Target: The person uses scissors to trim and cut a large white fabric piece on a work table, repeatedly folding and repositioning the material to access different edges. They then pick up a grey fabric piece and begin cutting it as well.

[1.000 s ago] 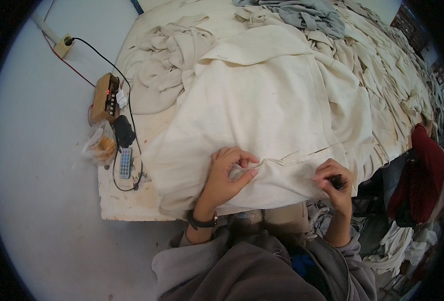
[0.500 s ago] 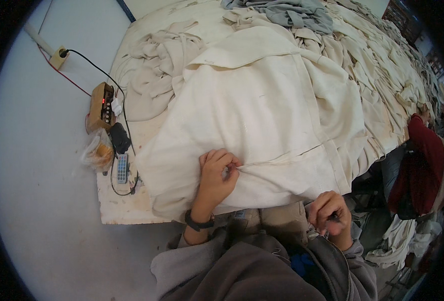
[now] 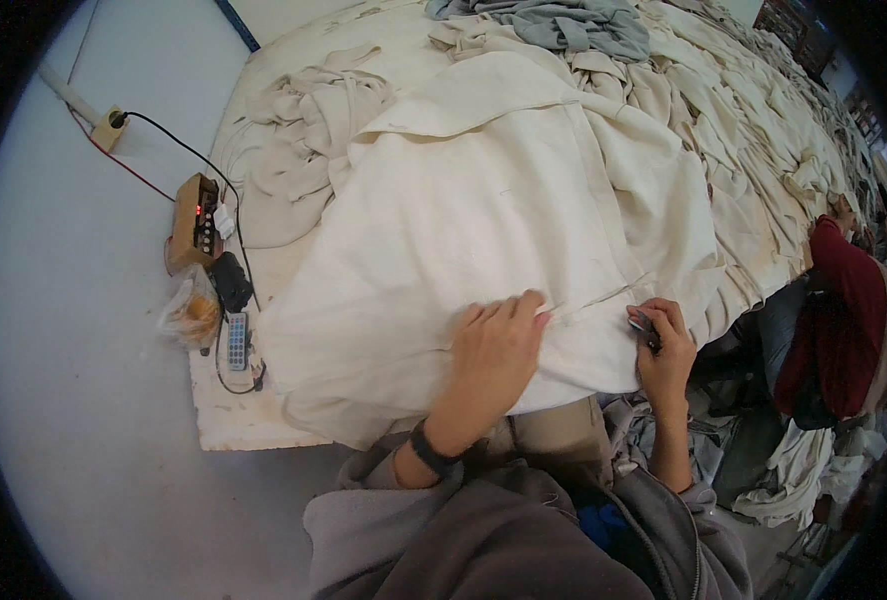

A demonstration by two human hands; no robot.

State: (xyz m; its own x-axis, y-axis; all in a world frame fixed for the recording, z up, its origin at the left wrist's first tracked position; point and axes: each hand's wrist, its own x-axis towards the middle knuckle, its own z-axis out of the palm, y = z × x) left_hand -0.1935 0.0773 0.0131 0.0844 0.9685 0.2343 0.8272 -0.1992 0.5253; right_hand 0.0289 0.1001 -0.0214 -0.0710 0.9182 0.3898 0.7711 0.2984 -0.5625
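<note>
**Two hands on a big soft cream cloth**

The left hand lies flat and open on the cream cloth, with its fingers spread and pressing down. It grips nothing. The right hand is at about 3 o'clock from it, near but apart. It is curled around a small dark tool with a bit of red and blue on it. I cannot tell what kind of tool it is.

A thin seam line runs between the two hands. The cloth lies on the table in front of the person, and its near edge hangs over the side.

The cloth looks soft and floppy, not stiff. It folds and bunches, so it will likely slide and wrinkle when pulled. It looks light in one spot but big all over. A good place to hold it seems to be the seam or the near edge, with a flat palm to keep it still.

At 10 o'clock from the left hand sit a remote control, a small wooden box with a red light, and a clear bag. At 12 o'clock lies a grey garment on a cream pile.
</note>
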